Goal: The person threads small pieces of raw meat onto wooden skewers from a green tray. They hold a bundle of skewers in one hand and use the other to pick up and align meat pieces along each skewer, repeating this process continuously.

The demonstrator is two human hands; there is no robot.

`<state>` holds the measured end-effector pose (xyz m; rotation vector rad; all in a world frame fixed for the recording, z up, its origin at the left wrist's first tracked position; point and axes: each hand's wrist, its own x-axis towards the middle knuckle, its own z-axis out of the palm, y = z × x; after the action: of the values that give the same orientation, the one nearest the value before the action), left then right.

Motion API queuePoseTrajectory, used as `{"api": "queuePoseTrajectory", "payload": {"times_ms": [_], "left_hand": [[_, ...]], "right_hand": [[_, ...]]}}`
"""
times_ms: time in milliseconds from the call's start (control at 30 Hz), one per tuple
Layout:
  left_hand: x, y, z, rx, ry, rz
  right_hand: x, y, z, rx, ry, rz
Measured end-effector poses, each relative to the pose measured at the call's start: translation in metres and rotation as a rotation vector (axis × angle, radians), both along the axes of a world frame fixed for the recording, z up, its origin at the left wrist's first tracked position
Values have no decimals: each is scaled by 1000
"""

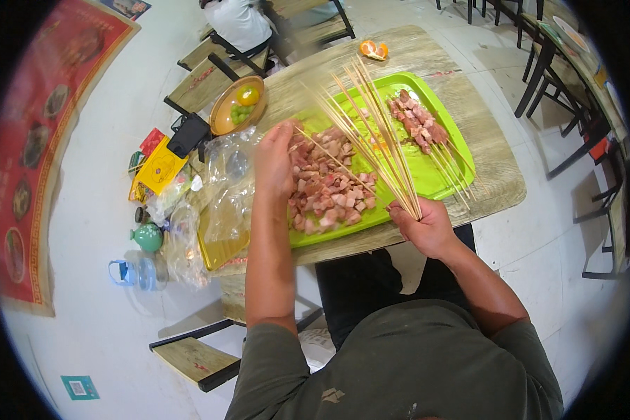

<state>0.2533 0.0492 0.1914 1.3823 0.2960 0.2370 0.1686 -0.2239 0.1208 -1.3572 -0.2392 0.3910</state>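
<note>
My right hand (pixel 425 223) is closed around the lower ends of a fanned bundle of bamboo skewers (pixel 380 136), above the near edge of a lime-green plastic tray (pixel 441 184). A lone bamboo skewer (pixel 341 164) slants from near my right thumb up to my left hand (pixel 274 160). The left fingers are curled beside that skewer's upper end, partly hidden by the back of the hand; what they hold cannot be seen. Beneath lies a heap of diced raw meat (pixel 328 197). Several loaded meat skewers (pixel 420 123) lie together at the tray's right.
A peeled orange (pixel 374 50) lies at the table's far edge. Left of the tray are a fruit bowl (pixel 220 113), a black device (pixel 189 135), clear plastic bags (pixel 231 163), a yellow box (pixel 163 165) and a green round pot (pixel 148 237). A person (pixel 239 26) sits beyond.
</note>
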Motion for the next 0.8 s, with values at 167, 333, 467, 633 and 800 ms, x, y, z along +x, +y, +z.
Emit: {"api": "queuePoseTrajectory", "payload": {"times_ms": [167,333,467,633,800], "left_hand": [[5,8,-4,-224,-76,-3],[6,8,-5,-441,-93,3],[7,13,-17,-439,-166,-59],[5,8,-17,-382,-187,-8],[-5,-8,-8,-376,-236,42]], "right_hand": [[0,1,0,-68,-90,7],[0,1,0,-130,-181,8],[-1,2,0,-166,-203,8],[-2,3,2,-192,-202,-5],[-2,4,1,-183,-224,-15]]}}
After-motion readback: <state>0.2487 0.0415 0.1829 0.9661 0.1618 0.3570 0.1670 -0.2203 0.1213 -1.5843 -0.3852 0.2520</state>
